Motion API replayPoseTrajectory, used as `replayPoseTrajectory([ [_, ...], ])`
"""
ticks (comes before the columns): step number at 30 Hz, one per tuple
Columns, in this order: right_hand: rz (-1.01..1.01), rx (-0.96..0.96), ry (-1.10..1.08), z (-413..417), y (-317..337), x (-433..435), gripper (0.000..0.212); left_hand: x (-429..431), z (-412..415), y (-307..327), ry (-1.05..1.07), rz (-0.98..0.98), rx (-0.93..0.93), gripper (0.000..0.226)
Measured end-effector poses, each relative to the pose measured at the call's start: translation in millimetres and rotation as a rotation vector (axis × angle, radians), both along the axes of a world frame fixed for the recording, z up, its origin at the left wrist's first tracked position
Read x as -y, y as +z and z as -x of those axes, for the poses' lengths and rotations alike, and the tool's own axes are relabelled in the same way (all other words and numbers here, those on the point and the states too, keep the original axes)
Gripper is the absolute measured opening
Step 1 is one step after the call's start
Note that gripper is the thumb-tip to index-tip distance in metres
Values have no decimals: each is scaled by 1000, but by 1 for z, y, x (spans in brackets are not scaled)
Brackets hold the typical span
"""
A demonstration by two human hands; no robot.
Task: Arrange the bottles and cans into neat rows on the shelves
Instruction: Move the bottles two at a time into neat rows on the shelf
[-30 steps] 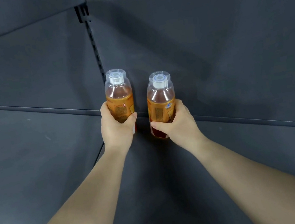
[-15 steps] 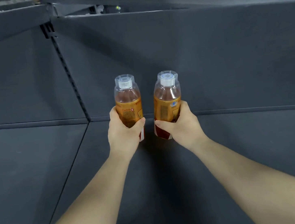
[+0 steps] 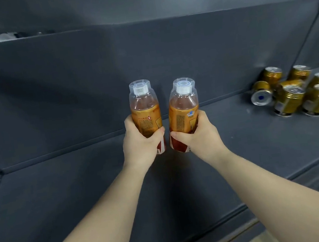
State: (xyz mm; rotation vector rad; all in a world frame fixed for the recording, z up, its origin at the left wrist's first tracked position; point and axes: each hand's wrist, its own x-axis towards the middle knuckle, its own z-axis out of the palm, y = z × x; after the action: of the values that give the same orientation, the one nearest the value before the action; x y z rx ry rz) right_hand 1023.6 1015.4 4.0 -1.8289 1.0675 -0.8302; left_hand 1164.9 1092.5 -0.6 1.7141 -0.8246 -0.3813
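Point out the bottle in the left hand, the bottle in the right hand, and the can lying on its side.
Left-hand bottle (image 3: 144, 106): head view, clear shoulder.
Right-hand bottle (image 3: 183, 105): head view, clear shoulder.
Toppled gold can (image 3: 261, 97): head view, silver end face.

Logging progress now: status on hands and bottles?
Left hand, right hand: each holds one bottle upright. Gold cans jumbled on shelf, far right.

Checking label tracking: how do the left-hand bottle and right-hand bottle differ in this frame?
The left-hand bottle stands near upright; the right-hand bottle tips slightly toward it. The left-hand bottle's label shows a small red mark, the right-hand bottle's a blue-and-white emblem. The left hand grips from the left, the right hand from the right. Both are orange-labelled, white-capped, clear-shouldered, held over the shelf.
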Motion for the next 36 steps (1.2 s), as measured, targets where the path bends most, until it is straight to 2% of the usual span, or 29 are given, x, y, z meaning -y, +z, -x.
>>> replayPoseTrajectory([
  [9,-32,9,-289,170,6,29,72,66,156,9,-257,-25,14,71],
  [16,-34,-7,-504,309,-1,36,60,102,291,4,-450,-28,-11,63],
  [23,-44,0,-684,433,-11,34,57,126,415,-1,-647,-21,-6,69],
  [28,-43,15,-817,508,-14,34,58,143,491,-2,-775,-24,26,63],
  [36,-86,0,-1001,597,-26,52,59,187,588,-15,-972,-58,57,68],
])
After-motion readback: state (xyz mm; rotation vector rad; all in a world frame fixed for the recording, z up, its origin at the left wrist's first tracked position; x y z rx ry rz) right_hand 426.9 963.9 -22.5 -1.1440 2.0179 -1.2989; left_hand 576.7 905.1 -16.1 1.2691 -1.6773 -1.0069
